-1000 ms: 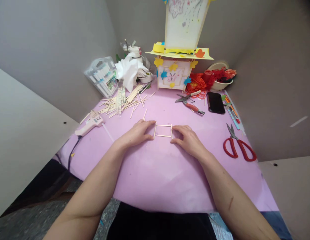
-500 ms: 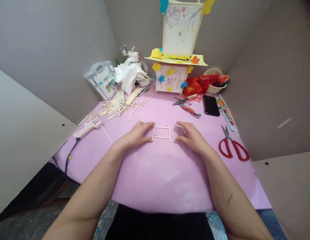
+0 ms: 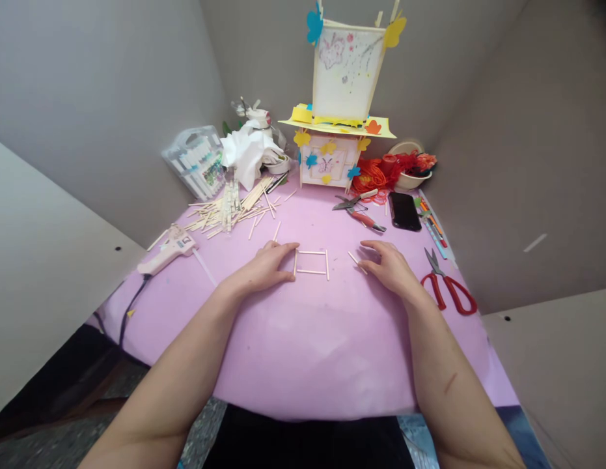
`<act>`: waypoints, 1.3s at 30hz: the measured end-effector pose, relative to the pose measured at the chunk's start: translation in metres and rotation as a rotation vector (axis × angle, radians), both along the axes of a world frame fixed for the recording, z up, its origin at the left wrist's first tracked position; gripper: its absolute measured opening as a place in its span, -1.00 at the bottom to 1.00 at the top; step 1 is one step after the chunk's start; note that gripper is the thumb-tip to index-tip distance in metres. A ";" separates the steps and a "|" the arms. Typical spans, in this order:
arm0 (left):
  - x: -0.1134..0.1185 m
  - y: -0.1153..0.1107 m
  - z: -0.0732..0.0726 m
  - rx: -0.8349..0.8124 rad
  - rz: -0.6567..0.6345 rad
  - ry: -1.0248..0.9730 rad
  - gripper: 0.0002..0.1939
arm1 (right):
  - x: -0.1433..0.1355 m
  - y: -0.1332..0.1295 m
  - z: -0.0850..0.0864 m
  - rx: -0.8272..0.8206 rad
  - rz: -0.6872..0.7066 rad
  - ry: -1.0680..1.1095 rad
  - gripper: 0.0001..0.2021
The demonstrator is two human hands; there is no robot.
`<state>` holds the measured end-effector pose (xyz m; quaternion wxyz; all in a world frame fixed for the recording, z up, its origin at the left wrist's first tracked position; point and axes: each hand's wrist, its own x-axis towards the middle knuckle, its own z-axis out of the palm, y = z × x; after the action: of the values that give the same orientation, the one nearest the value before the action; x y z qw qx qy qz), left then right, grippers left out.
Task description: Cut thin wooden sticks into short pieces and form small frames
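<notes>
Your left hand [image 3: 263,267] holds the stick frame [image 3: 312,271] by its left side on the pink cloth [image 3: 312,345], likely to steady it. Farther right, your right hand [image 3: 393,267] is spread wide, thumb at a loose stick [image 3: 353,258].

1. The left hand [image 3: 271,268], toward 8 o'clock, was bare, with slim fingers.
2. A tiny dark spot [image 3: 250,281] dotted its wrist.
3. The left forearm [image 3: 185,348], also toward 8 o'clock, was bare past the elbow crease.
4. The right hand [image 3: 393,268], between 3 and 4 o'clock, was bare too.
5. The right forearm [image 3: 439,352], toward 4 o'clock, was uncovered and bore a short, slanting dark mark [image 3: 450,383].
6. Plain black clothing [image 3: 307,436] showed at 6 o'clock.
</notes>
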<state>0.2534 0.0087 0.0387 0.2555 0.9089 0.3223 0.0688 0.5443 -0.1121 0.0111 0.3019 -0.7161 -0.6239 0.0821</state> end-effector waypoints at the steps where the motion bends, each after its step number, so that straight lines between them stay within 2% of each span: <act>1: 0.000 0.000 0.000 0.000 0.000 0.001 -0.27 | -0.001 0.000 0.000 -0.006 0.005 -0.004 -0.58; 17: -0.001 -0.001 -0.001 -0.013 -0.005 -0.003 -0.27 | -0.011 0.001 0.000 -0.004 0.059 -0.001 -0.57; 23: -0.004 0.003 -0.001 -0.013 -0.033 -0.087 -0.29 | -0.010 0.001 -0.001 0.009 0.070 -0.014 -0.57; 25: -0.008 0.011 0.001 0.016 0.065 -0.186 -0.40 | -0.009 0.001 -0.002 0.016 0.068 -0.017 -0.57; 29: -0.022 0.031 0.004 0.128 0.514 -0.422 -0.71 | -0.008 0.001 -0.002 0.024 0.052 -0.028 -0.58; 31: -0.025 0.036 0.002 0.149 0.633 -0.422 -0.75 | -0.008 0.001 -0.002 0.028 0.048 -0.034 -0.59; 33: -0.025 0.036 -0.001 0.157 0.620 -0.342 -0.76 | -0.008 0.001 -0.002 0.029 0.042 -0.041 -0.61; 37: -0.014 0.026 -0.010 0.182 0.402 -0.132 -0.68 | -0.008 0.001 -0.001 0.026 0.027 -0.051 -0.63; 39: -0.010 0.022 -0.015 0.211 0.346 -0.073 -0.70 | -0.008 0.001 -0.001 0.032 0.023 -0.053 -0.64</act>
<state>0.2434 0.0311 0.0237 0.1548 0.8587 0.4551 0.1780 0.5360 -0.1113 0.0102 0.2956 -0.7059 -0.6412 0.0565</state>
